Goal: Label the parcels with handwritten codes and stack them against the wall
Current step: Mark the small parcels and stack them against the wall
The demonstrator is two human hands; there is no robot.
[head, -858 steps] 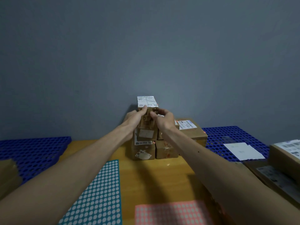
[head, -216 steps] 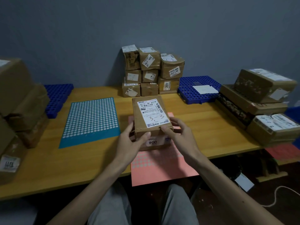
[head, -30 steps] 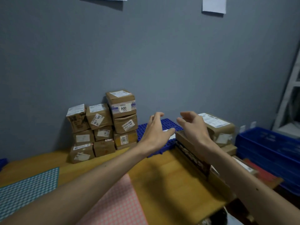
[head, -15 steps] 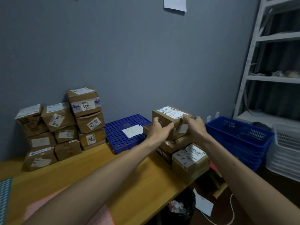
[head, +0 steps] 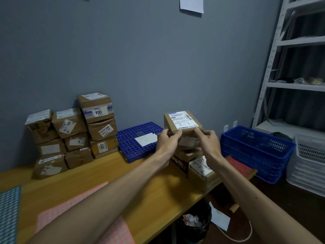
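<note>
A brown cardboard parcel point(head: 182, 121) with a white label hand-marked "3-1" is held up between both hands at the table's right end. My left hand point(head: 168, 144) grips its left lower side and my right hand point(head: 209, 144) its right lower side. Beneath it lie more brown parcels point(head: 200, 169), one marked "4-3". Against the grey wall at the left stands the stack of labelled parcels point(head: 73, 134), three high, with a "004" box point(head: 95, 107) on top.
A blue perforated mat point(head: 130, 143) with a white paper slip lies between the stack and my hands. Pink point(head: 80, 203) and teal point(head: 8, 212) dot-sticker sheets lie on the wooden table point(head: 109, 173). A blue crate point(head: 255, 152), white basket and metal shelving stand at the right; a bin sits under the table.
My hands closed on the top parcel of the right pile and have lifted it slightly off the pile; the view has shifted a little to the left.
</note>
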